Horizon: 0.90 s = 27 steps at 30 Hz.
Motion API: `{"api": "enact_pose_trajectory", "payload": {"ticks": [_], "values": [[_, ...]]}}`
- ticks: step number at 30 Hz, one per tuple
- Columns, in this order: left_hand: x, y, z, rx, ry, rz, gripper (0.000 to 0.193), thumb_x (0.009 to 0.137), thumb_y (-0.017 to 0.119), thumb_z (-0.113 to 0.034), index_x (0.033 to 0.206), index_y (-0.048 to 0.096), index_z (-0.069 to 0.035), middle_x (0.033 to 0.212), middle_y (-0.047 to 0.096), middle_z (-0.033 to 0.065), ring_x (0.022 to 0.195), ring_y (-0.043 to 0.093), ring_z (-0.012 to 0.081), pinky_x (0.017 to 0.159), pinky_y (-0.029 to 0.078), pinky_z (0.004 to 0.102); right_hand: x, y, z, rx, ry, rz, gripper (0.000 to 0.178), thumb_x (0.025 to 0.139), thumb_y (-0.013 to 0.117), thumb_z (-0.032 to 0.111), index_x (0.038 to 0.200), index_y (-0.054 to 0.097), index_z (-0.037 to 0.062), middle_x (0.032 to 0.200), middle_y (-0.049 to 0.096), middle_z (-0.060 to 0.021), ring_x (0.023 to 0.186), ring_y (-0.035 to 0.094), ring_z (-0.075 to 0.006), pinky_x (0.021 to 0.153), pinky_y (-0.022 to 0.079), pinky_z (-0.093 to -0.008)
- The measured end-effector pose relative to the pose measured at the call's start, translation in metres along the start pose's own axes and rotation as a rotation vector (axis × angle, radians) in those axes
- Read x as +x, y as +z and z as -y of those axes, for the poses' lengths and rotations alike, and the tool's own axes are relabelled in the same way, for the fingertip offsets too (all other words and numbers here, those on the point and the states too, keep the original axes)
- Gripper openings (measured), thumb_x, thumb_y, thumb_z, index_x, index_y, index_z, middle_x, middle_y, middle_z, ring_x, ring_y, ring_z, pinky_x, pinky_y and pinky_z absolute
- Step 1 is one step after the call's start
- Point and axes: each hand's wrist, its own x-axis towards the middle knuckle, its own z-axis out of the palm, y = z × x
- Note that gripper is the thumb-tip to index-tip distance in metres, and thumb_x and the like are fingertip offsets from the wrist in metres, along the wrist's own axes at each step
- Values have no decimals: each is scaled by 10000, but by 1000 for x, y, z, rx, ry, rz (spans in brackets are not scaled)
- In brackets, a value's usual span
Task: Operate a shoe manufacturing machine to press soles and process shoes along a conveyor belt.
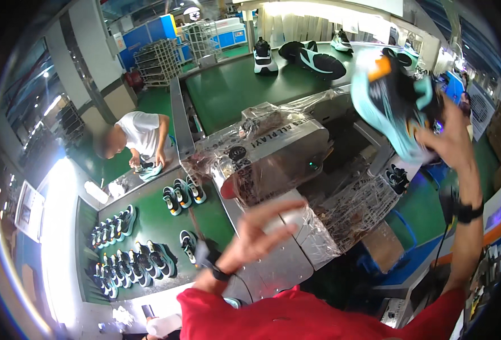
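Sneaker (pixel 395 105) in turquoise and black, with an orange tab, is held aloft at the upper right of the frame, the right hand (pixel 446 136) closed around it in a firm grip. The left hand (pixel 261 232) hovers empty at lower centre, fingers spread, over a plastic-wrapped grey machine (pixel 273 153). At left, rows of matching shoes (pixel 131 255) line a green desk (pixel 154 224), where another person in white (pixel 140 136) bends over one.

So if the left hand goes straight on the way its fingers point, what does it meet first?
Most likely the plastic-wrapped grey machine: the open left hand points up and right at its lower front. Depth is unclear, so the hand may be above it rather than level.
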Motion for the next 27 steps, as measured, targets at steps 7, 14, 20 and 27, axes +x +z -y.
{"api": "enact_pose_trajectory", "payload": {"ticks": [7,14,20,27], "values": [[208,-129,-20,587,117,-261,644,868,669,-463,1204,578,79,1129,657,205,1045,634,243,847,518,348,-137,16,-68,30,360,-3,557,595,714,104,1126,593,-15,914,654,-95,870,615,-146,848,491,-320],[344,-268,130,1067,-368,-125,929,713,637,-738,852,622,180,861,663,267,773,659,300,687,496,465,-154,89,-113,-74,120,476,462,683,685,15,1125,593,112,978,618,-115,1099,559,-301,1052,346,-443],[390,-212,180,1150,-423,-282,859,605,806,-605,926,643,175,894,684,227,810,673,301,711,507,410,-146,102,-148,-267,33,554,644,630,680,-47,1236,536,117,1374,453,-88,1335,373,-313,1113,293,-516],[329,-232,125,1057,-223,-267,481,626,829,-205,983,663,71,869,702,154,776,669,221,736,514,344,-164,138,-104,79,261,154,835,625,817,251,1339,434,48,1401,384,-202,1289,374,-427,1025,359,-561]]}}
